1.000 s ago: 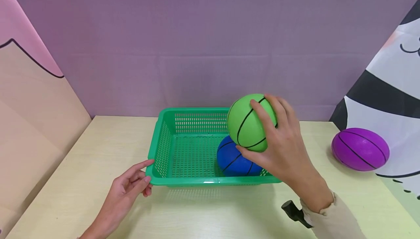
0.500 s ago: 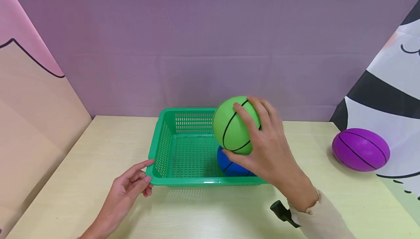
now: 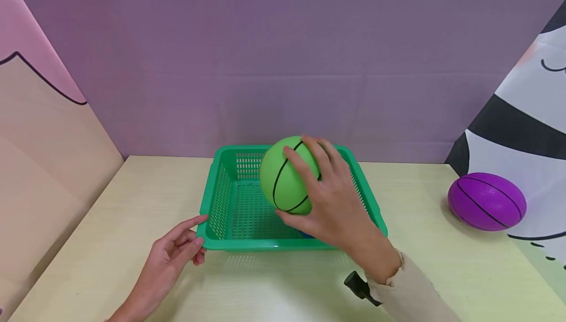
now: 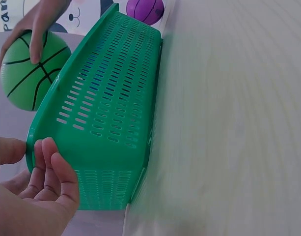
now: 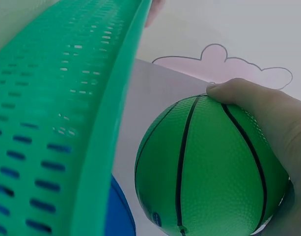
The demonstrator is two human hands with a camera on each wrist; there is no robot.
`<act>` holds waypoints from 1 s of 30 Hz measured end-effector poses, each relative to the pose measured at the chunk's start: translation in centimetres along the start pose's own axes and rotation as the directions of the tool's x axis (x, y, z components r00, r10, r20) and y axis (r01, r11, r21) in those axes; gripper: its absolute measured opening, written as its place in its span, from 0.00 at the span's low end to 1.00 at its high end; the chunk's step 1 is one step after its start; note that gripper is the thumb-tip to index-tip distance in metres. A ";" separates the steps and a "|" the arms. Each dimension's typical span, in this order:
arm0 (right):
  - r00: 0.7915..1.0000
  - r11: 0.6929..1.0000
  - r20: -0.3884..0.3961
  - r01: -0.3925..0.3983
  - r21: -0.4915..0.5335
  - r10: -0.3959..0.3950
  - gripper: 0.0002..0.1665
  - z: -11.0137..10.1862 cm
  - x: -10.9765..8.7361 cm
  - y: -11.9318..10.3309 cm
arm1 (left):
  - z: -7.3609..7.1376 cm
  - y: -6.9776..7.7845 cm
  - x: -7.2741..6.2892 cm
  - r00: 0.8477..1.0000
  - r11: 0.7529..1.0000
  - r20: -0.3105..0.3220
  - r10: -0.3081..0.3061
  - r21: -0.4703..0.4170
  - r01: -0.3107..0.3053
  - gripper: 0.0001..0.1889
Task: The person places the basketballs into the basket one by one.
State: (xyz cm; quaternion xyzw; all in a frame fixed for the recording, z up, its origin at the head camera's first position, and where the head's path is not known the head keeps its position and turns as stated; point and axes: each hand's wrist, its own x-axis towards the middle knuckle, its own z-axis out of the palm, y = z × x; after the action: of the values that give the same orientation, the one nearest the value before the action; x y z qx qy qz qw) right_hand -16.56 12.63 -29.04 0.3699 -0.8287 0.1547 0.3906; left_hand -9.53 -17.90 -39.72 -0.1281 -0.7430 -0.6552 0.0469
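Observation:
My right hand (image 3: pixel 336 204) grips a lime-green toy basketball (image 3: pixel 283 179) with black lines, fingers over its top and thumb along its near side. The ball is held over the green plastic basket (image 3: pixel 274 245), above rim level in the left wrist view. My left hand (image 3: pixel 170 258) holds the basket's near left corner, its thumb and fingers on the rim. A blue ball (image 5: pixel 120 211) lies in the basket, mostly hidden in the head view behind the right hand and the green ball.
A purple ball (image 3: pixel 486 201) with black lines sits at the table's right side, by a panda-patterned panel (image 3: pixel 513 125). A purple cloth wall (image 3: pixel 283 56) stands behind the light wooden table (image 3: pixel 110 223). A black device (image 3: pixel 360 286) shows at my right wrist.
My right hand has carried the green ball left and slightly down, from over the basket's right side toward its middle. The left hand has stayed at the corner.

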 end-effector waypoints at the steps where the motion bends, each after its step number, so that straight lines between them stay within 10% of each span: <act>1: 1.000 1.000 0.007 0.001 0.002 -0.001 0.61 0.2 0.0 -0.1 | 0.0 0.0 0.0 1.000 1.000 0.000 0.001 0.002 -0.001 0.22; 30: 0.967 0.998 0.253 -0.029 0.046 0.017 0.61 5.6 -0.2 -3.2 | -0.1 -0.1 -0.2 1.000 1.000 0.000 0.005 0.015 -0.005 0.22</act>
State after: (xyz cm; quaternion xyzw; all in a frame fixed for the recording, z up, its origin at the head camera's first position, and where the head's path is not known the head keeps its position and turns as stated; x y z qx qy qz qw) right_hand -17.12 7.53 -32.86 0.3865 -0.8718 0.1314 0.2707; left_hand -9.40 -18.04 -39.81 -0.1298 -0.7475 -0.6496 0.0497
